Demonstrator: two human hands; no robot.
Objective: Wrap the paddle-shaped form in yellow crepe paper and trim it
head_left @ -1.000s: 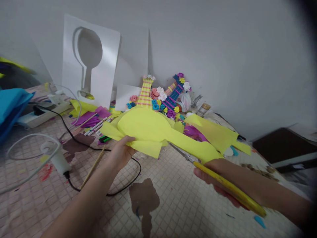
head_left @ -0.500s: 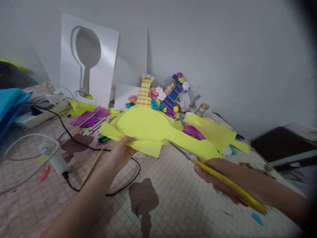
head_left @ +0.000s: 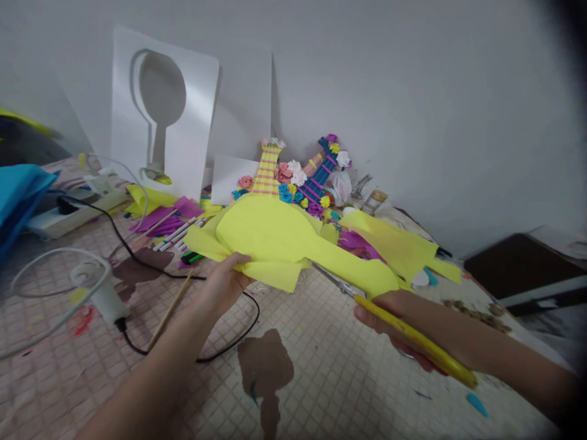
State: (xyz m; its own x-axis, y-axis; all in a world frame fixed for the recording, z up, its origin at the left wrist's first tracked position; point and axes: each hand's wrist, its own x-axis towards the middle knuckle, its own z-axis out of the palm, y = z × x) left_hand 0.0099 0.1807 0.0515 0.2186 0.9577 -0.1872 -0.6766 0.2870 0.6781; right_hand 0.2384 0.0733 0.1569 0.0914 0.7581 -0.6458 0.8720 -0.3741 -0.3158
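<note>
Smooth, matt finish is shown by the yellow cutout (head_left: 266, 232), centre; thin, paper-like flap is seen at its lower edge. Scissors (head_left: 349, 290), 4 o'clock: bare metal is seen on the blades (head_left: 334, 280), smooth plastic-looking finish on the yellow handle (head_left: 413, 336). White board (head_left: 195, 110), 10 o'clock: smooth, soft sheen is caught. Stick (head_left: 169, 313), 8 o'clock: wood-like. Table cover (head_left: 330, 366), 6 o'clock: grid texture is seen, stained.

Plain grey wall (head_left: 422, 104) behind a pale, grid-patterned tabletop (head_left: 334, 373); soft, muted light
</note>
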